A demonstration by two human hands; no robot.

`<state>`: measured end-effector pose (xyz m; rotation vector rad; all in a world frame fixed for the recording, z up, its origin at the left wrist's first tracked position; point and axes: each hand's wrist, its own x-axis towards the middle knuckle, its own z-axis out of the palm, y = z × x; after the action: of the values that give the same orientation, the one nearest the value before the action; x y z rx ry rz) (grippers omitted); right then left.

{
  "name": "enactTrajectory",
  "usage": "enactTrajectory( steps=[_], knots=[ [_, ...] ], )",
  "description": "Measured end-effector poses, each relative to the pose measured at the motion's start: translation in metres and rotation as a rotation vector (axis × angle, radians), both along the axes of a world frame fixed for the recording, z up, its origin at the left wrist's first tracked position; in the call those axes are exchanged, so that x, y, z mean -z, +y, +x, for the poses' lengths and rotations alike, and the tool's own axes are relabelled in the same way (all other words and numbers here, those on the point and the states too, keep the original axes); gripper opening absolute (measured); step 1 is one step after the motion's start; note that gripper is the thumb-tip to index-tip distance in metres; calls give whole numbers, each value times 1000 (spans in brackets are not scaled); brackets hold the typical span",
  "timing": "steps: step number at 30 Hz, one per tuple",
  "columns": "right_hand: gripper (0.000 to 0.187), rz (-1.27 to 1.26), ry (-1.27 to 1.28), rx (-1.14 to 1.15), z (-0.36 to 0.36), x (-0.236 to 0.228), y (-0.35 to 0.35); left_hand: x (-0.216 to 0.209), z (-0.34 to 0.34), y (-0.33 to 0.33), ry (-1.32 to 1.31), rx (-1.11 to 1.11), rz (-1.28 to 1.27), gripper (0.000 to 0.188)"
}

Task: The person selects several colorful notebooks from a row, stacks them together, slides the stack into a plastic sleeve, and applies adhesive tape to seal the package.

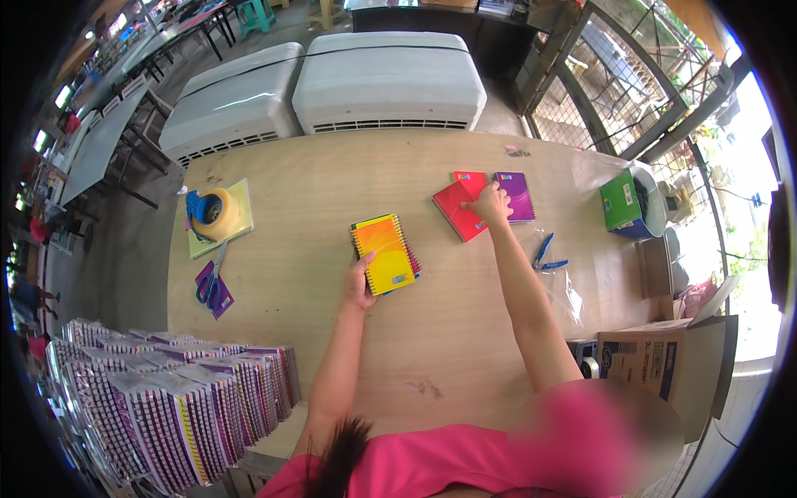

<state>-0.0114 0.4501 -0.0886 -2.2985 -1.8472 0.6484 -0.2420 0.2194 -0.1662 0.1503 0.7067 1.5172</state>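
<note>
My left hand (360,284) is closed around the lower left edge of a small stack of spiral notebooks, with a yellow-orange notebook (391,259) on top. Edges of other notebooks, one with a dark red spiral, stick out beneath it. Farther off to the right, my right hand (493,204) grips the upper right part of a tilted red notebook (459,212), thumb across its cover. Behind that one lies another red notebook (470,177), partly covered. A purple notebook (520,197) rests just right of my right hand, close to the fingers.
Blue-handled pliers (545,254) and clear plastic lie at the right. Tape rolls (217,214) sit on a notebook at the left, near scissors (212,286). Packed notebook stacks (183,398) fill the near left. A cardboard box (639,357) and a bin (652,199) stand right.
</note>
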Motion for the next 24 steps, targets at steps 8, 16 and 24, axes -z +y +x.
enactTrajectory(
  steps=[8,16,24],
  knots=[
    [37,34,1033,-104,21,-18,-28,2,8,7,87,-80,-5,53],
    [49,248,622,-329,-15,-18,-97,-28,22,-9,94,-1,37,53],
    [63,-9,-20,235,112,32,68,-28,39,1,73,27,33,51]
  ],
)
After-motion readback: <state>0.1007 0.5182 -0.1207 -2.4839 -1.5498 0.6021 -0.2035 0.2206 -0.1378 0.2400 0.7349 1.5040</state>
